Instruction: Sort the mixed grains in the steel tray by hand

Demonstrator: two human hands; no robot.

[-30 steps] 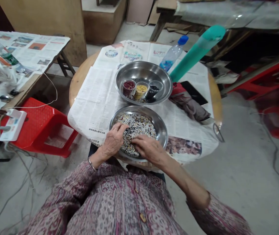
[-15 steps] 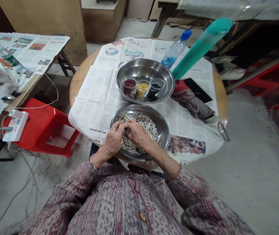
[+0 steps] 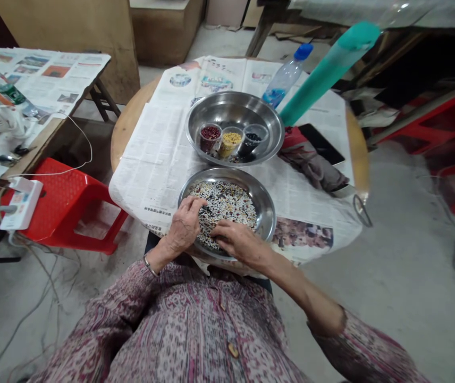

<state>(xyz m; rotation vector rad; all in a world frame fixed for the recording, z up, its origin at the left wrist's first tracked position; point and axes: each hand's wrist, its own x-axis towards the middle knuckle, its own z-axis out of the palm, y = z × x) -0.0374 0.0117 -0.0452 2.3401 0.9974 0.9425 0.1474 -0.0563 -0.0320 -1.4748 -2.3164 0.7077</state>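
So the mixed grains (image 3: 233, 205) lay inside the smaller steel bowl (image 3: 266, 214) — left hand (image 3: 183, 226) at its left edge, right hand (image 3: 238, 240) over its near side — couldn't tell if either gripped anything.

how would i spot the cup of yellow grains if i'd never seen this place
On the newspaper-covered table, look past the bowl of mixed grains, beneath the left hand and right hand, to the metal basin beyond. In it, the cup of yellow grains stands between the cup of dark red grains and the cup of black ones, so pick the middle, yellow one.
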